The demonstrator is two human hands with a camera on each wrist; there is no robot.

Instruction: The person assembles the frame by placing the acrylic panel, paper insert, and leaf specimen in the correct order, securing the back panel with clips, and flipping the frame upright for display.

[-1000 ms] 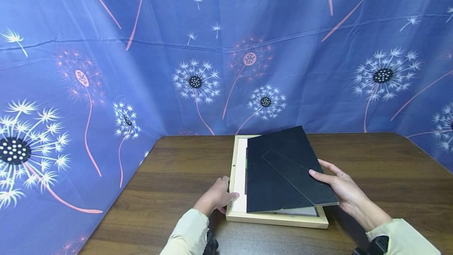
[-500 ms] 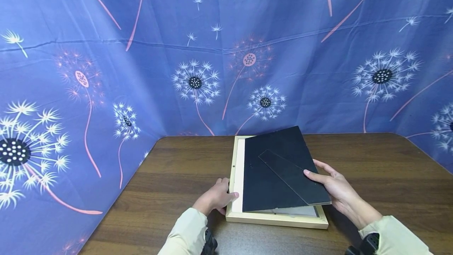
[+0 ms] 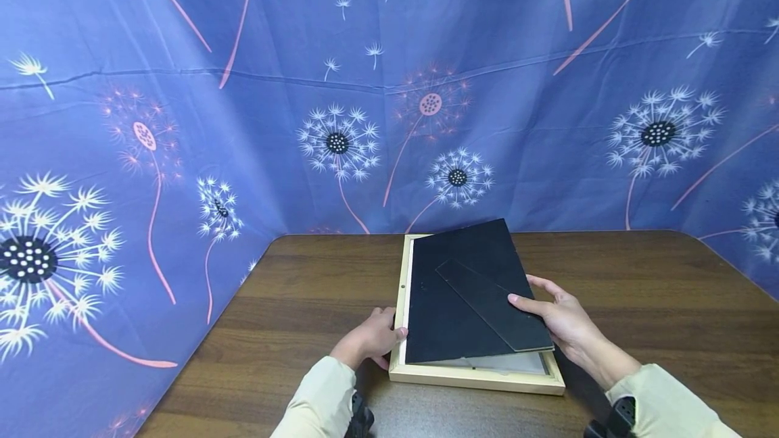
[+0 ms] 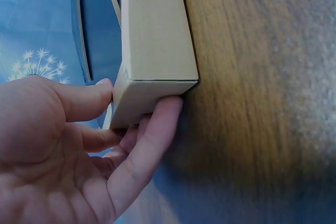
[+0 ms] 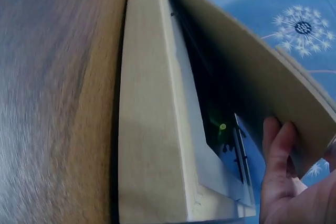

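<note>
A pale wooden picture frame (image 3: 475,376) lies face down on the table. Its black backing board (image 3: 459,303), with a stand leg folded flat against it, sits tilted over the opening. My left hand (image 3: 369,338) grips the frame's left side near the front corner, thumb on top, fingers along the outer edge. My right hand (image 3: 571,328) holds the board's right edge, thumb above and fingers underneath, keeping that side raised. In the right wrist view, a white mat (image 5: 223,169) and part of a dark picture (image 5: 223,127) show beneath the board.
The brown wooden table (image 3: 304,289) extends on both sides of the frame. Behind and to the left hangs a blue cloth (image 3: 274,120) printed with dandelions, meeting the table's back edge.
My right hand has shifted the backing board leftward, so it now covers more of the white mat along the frame's left side. The left hand keeps its place on the frame.
</note>
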